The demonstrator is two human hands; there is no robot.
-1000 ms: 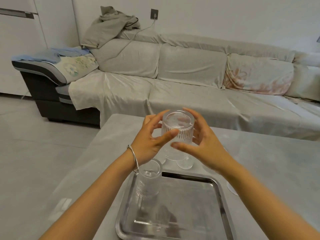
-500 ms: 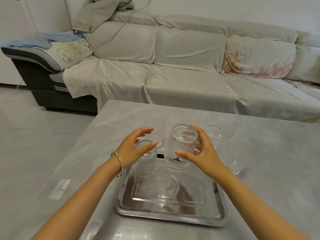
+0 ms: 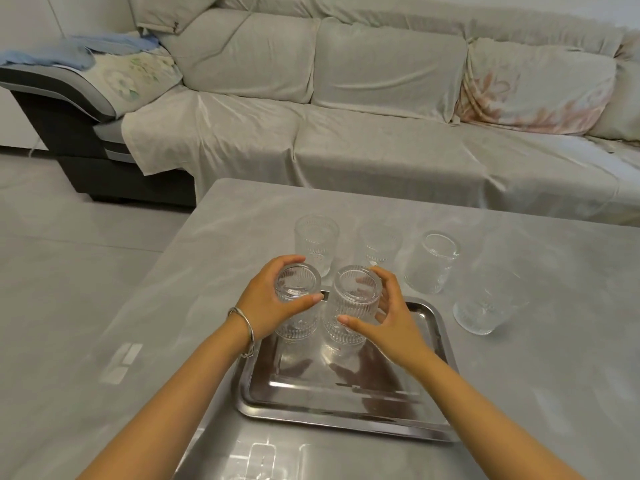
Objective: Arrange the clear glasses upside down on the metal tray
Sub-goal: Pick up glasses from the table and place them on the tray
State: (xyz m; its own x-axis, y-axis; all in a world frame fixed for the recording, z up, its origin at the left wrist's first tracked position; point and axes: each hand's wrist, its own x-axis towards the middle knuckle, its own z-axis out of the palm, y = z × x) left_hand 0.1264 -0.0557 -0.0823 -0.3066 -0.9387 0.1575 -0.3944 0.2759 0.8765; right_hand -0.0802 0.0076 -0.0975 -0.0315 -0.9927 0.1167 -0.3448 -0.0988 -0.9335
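Observation:
A metal tray (image 3: 346, 415) lies on the grey table. Two clear ribbed glasses stand upside down side by side at its far left end. My left hand (image 3: 268, 308) wraps the left glass (image 3: 297, 299). My right hand (image 3: 388, 318) grips the right glass (image 3: 351, 308), whose rim rests on or just above the tray. Several more clear glasses wait upright on the table beyond the tray: one at the far left (image 3: 316, 244), one in the middle (image 3: 379, 244), one further right (image 3: 431, 261) and one nearest the tray's right corner (image 3: 485, 303).
The grey table (image 3: 554, 375) has its left edge close to the tray, with floor beyond. A cloth-covered sofa (image 3: 346, 133) runs behind the table's far edge. The near half of the tray is bare metal.
The right hand has brought the ribbed glass down from mid-air onto the tray beside the first one. The left hand has closed around the first glass. The view has tilted downward.

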